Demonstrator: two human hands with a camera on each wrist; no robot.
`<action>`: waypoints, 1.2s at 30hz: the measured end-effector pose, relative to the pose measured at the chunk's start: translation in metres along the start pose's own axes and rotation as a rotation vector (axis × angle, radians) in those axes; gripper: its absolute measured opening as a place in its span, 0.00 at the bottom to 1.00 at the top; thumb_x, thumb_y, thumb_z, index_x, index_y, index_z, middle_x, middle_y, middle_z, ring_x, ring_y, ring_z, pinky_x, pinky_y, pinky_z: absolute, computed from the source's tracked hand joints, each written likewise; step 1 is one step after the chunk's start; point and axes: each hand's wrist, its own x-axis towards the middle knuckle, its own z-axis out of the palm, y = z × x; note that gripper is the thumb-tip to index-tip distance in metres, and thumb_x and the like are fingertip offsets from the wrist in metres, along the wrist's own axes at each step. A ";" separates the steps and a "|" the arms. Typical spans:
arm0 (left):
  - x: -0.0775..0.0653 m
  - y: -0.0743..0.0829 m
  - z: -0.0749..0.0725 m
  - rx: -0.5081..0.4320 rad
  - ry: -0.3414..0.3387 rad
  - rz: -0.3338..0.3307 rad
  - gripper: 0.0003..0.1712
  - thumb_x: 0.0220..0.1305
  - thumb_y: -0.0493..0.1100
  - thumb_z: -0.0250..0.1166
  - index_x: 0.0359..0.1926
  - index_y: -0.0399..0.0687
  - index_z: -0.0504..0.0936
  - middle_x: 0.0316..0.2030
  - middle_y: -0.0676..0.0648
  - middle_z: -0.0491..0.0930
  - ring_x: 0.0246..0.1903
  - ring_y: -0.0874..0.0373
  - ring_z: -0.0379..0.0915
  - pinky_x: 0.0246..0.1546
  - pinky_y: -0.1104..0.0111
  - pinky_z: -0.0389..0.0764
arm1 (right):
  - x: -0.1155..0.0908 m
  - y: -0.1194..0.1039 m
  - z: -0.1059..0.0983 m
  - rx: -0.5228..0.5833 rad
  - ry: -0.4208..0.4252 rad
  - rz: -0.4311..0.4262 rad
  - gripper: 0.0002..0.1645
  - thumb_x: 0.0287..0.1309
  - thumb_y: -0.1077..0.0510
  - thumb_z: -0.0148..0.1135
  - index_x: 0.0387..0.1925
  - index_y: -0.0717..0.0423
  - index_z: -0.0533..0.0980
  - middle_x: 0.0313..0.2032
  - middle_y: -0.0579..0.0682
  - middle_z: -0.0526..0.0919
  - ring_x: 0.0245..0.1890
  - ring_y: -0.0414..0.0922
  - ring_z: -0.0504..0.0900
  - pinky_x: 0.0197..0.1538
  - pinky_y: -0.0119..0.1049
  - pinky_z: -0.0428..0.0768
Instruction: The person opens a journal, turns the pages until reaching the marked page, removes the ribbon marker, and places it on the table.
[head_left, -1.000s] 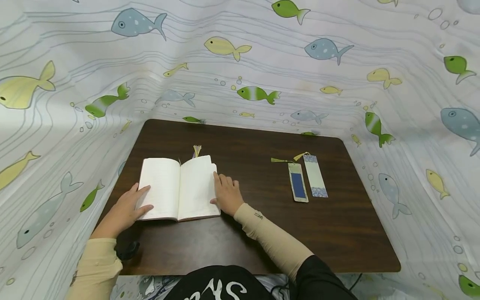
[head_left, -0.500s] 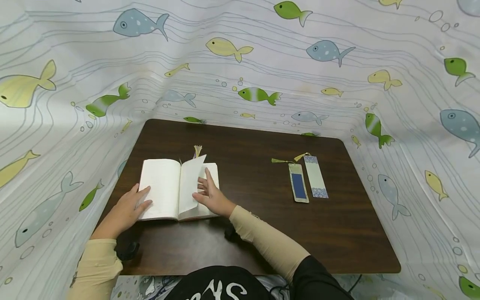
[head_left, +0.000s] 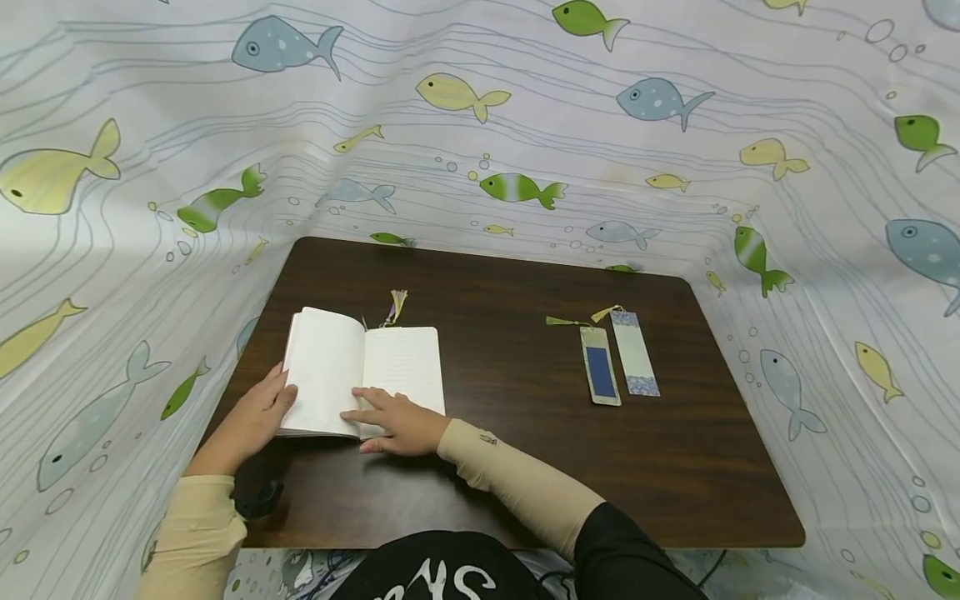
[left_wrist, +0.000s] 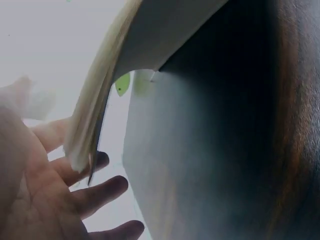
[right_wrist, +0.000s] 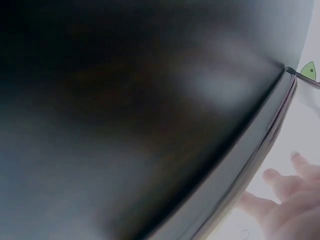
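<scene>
The head view is bright, the table (head_left: pixel 510 350) faintly shiny. Both wrist views look hazy and partly washed out.

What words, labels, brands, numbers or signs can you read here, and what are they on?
"S": white lettering on the black shirt; the rest is stylised and partly cut off, so I can't read it surely.
Small dark mark on the right tan sleeve: too small to read.
Open book: no legible writing.
Blue-panelled bookmark and white bookmark: no legible words.
</scene>
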 end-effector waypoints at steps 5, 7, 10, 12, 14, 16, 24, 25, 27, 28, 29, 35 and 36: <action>0.003 -0.002 0.003 0.102 -0.004 -0.046 0.48 0.70 0.59 0.54 0.73 0.29 0.44 0.71 0.24 0.46 0.66 0.23 0.47 0.61 0.33 0.54 | 0.000 0.002 0.000 -0.062 0.000 -0.022 0.36 0.67 0.38 0.51 0.73 0.36 0.57 0.75 0.49 0.49 0.74 0.43 0.50 0.70 0.46 0.61; 0.003 -0.003 0.004 0.106 0.000 -0.050 0.50 0.69 0.56 0.58 0.73 0.28 0.43 0.70 0.23 0.47 0.66 0.23 0.48 0.61 0.33 0.55 | -0.003 0.003 -0.001 -0.112 -0.001 0.001 0.36 0.67 0.39 0.51 0.73 0.38 0.56 0.75 0.49 0.51 0.74 0.45 0.51 0.70 0.45 0.61; 0.003 -0.005 0.005 0.112 0.036 -0.049 0.53 0.65 0.52 0.64 0.74 0.31 0.41 0.68 0.22 0.52 0.64 0.24 0.53 0.59 0.34 0.59 | -0.009 0.009 -0.002 -0.226 -0.006 0.075 0.40 0.66 0.39 0.53 0.74 0.41 0.54 0.74 0.51 0.53 0.74 0.49 0.53 0.70 0.47 0.63; 0.003 -0.005 0.005 0.113 0.058 -0.042 0.55 0.63 0.50 0.66 0.75 0.35 0.39 0.67 0.21 0.54 0.62 0.24 0.56 0.58 0.35 0.62 | -0.014 0.015 -0.003 -0.280 -0.014 0.136 0.44 0.63 0.36 0.56 0.74 0.44 0.54 0.74 0.53 0.54 0.74 0.52 0.54 0.68 0.49 0.65; 0.003 -0.006 0.004 0.121 0.061 -0.032 0.55 0.62 0.48 0.68 0.76 0.38 0.40 0.66 0.22 0.55 0.62 0.24 0.57 0.57 0.35 0.62 | -0.020 0.023 -0.004 -0.320 -0.019 0.175 0.48 0.60 0.33 0.57 0.74 0.48 0.54 0.74 0.54 0.54 0.73 0.54 0.55 0.67 0.51 0.67; 0.001 -0.005 0.002 0.131 0.048 -0.021 0.52 0.62 0.48 0.67 0.75 0.39 0.44 0.67 0.22 0.54 0.63 0.23 0.55 0.58 0.35 0.60 | -0.025 0.030 -0.006 -0.329 -0.025 0.208 0.51 0.57 0.31 0.56 0.73 0.51 0.55 0.74 0.56 0.54 0.73 0.55 0.56 0.66 0.52 0.68; 0.001 -0.006 0.003 0.182 0.025 -0.020 0.44 0.60 0.49 0.67 0.71 0.36 0.58 0.69 0.22 0.49 0.65 0.23 0.48 0.59 0.32 0.55 | -0.037 0.052 -0.016 -0.350 -0.044 0.372 0.62 0.43 0.28 0.62 0.73 0.56 0.56 0.74 0.55 0.54 0.72 0.55 0.57 0.64 0.56 0.68; 0.002 -0.006 0.003 0.184 0.026 -0.022 0.44 0.60 0.49 0.68 0.71 0.36 0.58 0.69 0.22 0.49 0.65 0.23 0.48 0.59 0.31 0.55 | -0.038 0.053 -0.016 -0.359 -0.046 0.381 0.62 0.43 0.27 0.62 0.72 0.56 0.57 0.74 0.54 0.54 0.72 0.55 0.57 0.64 0.57 0.68; 0.002 -0.006 0.003 0.189 0.031 -0.024 0.44 0.59 0.48 0.68 0.70 0.36 0.59 0.69 0.22 0.49 0.65 0.23 0.48 0.58 0.31 0.55 | -0.038 0.054 -0.017 -0.394 -0.035 0.387 0.59 0.44 0.27 0.61 0.71 0.55 0.60 0.73 0.53 0.57 0.72 0.55 0.58 0.64 0.57 0.68; 0.003 -0.006 0.003 0.191 0.033 -0.024 0.44 0.59 0.48 0.69 0.70 0.35 0.59 0.69 0.22 0.49 0.65 0.23 0.48 0.58 0.31 0.55 | -0.037 0.054 -0.017 -0.413 -0.028 0.387 0.57 0.44 0.26 0.59 0.70 0.54 0.62 0.73 0.52 0.58 0.72 0.55 0.58 0.64 0.57 0.68; 0.003 -0.006 0.003 0.189 0.028 -0.023 0.44 0.59 0.48 0.68 0.70 0.35 0.59 0.69 0.22 0.49 0.65 0.22 0.47 0.58 0.31 0.55 | -0.037 0.054 -0.017 -0.430 -0.014 0.383 0.55 0.45 0.27 0.59 0.69 0.54 0.63 0.72 0.52 0.60 0.71 0.55 0.59 0.64 0.58 0.68; 0.004 -0.006 0.004 0.192 0.013 -0.023 0.45 0.59 0.47 0.68 0.70 0.35 0.58 0.69 0.22 0.48 0.65 0.22 0.47 0.58 0.30 0.55 | -0.037 0.052 -0.017 -0.476 0.056 0.405 0.50 0.45 0.27 0.58 0.65 0.52 0.68 0.69 0.52 0.64 0.70 0.53 0.62 0.65 0.59 0.66; 0.004 -0.006 0.004 0.193 0.013 -0.025 0.45 0.59 0.47 0.69 0.71 0.35 0.58 0.69 0.22 0.49 0.65 0.22 0.47 0.58 0.30 0.55 | -0.038 0.051 -0.017 -0.469 0.062 0.423 0.52 0.44 0.27 0.58 0.66 0.52 0.66 0.70 0.53 0.63 0.70 0.54 0.61 0.65 0.59 0.65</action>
